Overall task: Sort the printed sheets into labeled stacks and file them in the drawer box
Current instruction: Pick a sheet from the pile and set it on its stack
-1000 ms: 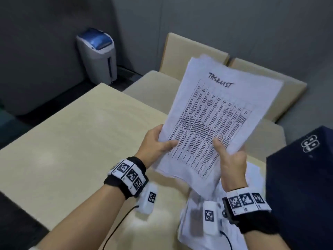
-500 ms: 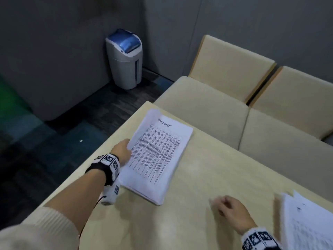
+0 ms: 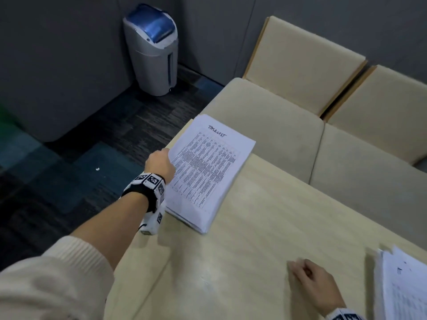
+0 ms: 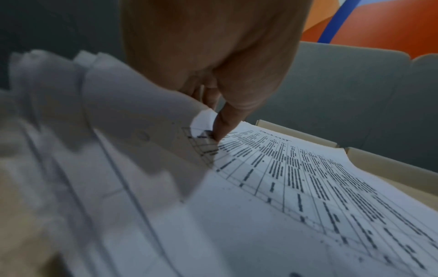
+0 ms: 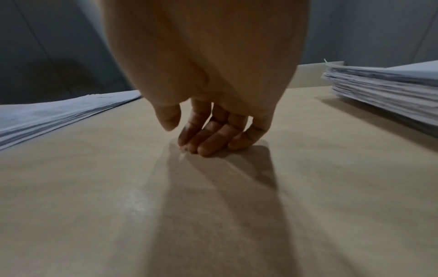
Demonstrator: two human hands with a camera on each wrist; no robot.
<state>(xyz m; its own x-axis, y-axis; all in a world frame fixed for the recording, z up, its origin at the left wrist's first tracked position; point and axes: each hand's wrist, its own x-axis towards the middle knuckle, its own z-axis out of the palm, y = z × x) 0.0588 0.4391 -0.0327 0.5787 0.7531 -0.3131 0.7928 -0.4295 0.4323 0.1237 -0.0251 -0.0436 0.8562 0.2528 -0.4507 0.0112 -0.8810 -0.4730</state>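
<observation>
Leftmost, the TASKLIST stack (image 3: 208,172), laid at the far-left corner of the table (image 3: 265,227), is pinched at its edge by the left hand (image 3: 160,163), while the right hand (image 3: 312,285) is rested loosely curled and empty beside a second paper stack (image 3: 404,289).

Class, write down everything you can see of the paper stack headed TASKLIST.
The TASKLIST stack is a sheaf of white printed sheets, its top page a dense table under a handwritten heading. It lies flat at the far left corner of the pale wooden table, edges slightly uneven. The left hand grips its left edge, curling that edge up.
</observation>
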